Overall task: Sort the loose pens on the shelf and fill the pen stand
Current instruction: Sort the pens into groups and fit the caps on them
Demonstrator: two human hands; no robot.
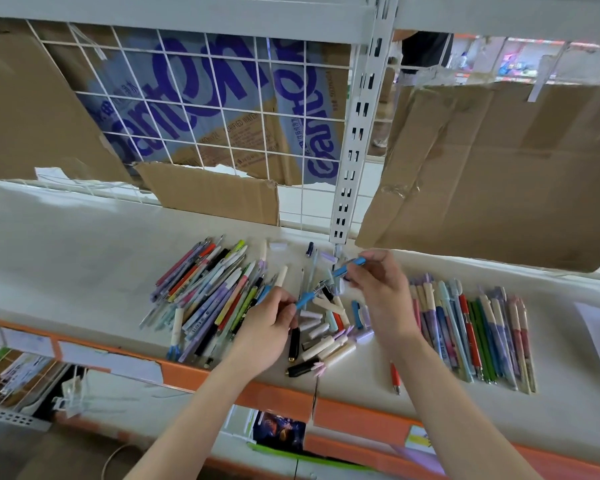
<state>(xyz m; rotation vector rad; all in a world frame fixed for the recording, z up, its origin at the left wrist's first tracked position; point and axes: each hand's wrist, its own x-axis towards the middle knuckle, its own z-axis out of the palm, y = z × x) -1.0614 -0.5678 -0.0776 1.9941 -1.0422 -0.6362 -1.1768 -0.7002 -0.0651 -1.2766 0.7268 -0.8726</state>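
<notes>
Two heaps of pens lie on the shelf (84, 258): unsorted pens (208, 292) left, where the left hand (267, 327) pinches a blue pen (307, 298); the right hand (381, 289) pinches its blue cap (350, 265) beside the sorted pens (471, 330).

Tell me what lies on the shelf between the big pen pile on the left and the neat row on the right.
Head view: loose caps, short pen pieces, both hands holding blue pen parts.
</notes>
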